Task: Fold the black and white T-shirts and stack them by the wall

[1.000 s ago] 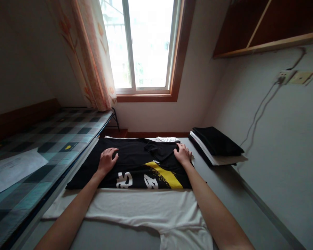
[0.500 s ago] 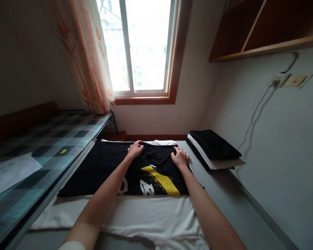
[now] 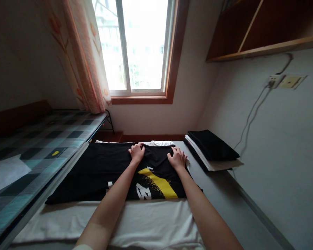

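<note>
Your left hand has moved across the black shirt toward your right hand; both rest near its far edge, fingers curled, whether gripping it I cannot tell.

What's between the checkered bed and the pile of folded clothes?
A black shirt on white cloth, with the left hand and right hand on the shirt, then a strip of grey surface. The head view shows this.

Single head camera, above table, faces forward and down; black shirt near, window farther.
</note>
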The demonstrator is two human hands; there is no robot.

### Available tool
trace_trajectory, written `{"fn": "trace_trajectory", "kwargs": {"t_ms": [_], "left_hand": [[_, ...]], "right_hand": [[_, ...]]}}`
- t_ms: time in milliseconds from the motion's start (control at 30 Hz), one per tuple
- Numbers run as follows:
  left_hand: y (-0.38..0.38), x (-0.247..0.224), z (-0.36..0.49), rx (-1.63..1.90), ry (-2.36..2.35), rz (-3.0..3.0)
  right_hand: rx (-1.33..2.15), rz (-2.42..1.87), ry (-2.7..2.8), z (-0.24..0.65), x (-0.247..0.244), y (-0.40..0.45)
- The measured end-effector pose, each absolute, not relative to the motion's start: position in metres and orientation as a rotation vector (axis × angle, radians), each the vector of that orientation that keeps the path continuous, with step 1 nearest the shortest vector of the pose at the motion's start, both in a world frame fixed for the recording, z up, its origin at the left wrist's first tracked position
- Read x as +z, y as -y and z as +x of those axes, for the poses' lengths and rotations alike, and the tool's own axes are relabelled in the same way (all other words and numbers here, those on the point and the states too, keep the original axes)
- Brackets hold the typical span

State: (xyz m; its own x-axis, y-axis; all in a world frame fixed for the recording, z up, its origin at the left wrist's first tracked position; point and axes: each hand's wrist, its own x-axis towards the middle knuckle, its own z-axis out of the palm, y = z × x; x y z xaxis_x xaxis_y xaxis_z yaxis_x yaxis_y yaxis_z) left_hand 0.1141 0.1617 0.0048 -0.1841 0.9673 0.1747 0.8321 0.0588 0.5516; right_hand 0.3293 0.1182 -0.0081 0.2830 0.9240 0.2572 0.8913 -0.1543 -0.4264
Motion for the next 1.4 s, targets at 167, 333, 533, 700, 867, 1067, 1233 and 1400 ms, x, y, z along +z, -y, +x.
{"fn": "trace_trajectory", "kwargs": {"t_ms": [167,333,533,700,867,1067,1233,1400], "left_hand": [[-0.168,0.001,0.112,0.824,-2.045,1.792],[-0.181,-0.006,0.108,1.011,-1.911,1.694],[-0.192,-0.013,0.103,1.172,-1.789,1.676],[-0.195,-0.017,0.100,1.270,-1.701,1.671],[-0.198,-0.021,0.099,1.330,-1.668,1.686],[-0.195,-0.022,0.102,1.302,-1.647,1.757],[-0.187,-0.013,0.102,1.282,-1.668,1.887],[-0.181,-0.003,0.103,0.889,-1.367,2.277]], "right_hand": [[0.109,-2.018,1.619,0.332,-0.009,-0.121],[0.120,-2.004,1.599,0.334,-0.010,-0.124],[0.157,-2.041,1.617,0.336,-0.010,-0.126],[0.185,-2.018,1.655,0.340,-0.006,-0.128],[0.184,-2.057,1.728,0.341,-0.006,-0.129],[0.132,-2.111,1.801,0.338,-0.010,-0.127],[0.017,-2.059,1.774,0.335,-0.006,-0.122],[-0.016,-1.734,1.987,0.333,-0.004,-0.120]]}}
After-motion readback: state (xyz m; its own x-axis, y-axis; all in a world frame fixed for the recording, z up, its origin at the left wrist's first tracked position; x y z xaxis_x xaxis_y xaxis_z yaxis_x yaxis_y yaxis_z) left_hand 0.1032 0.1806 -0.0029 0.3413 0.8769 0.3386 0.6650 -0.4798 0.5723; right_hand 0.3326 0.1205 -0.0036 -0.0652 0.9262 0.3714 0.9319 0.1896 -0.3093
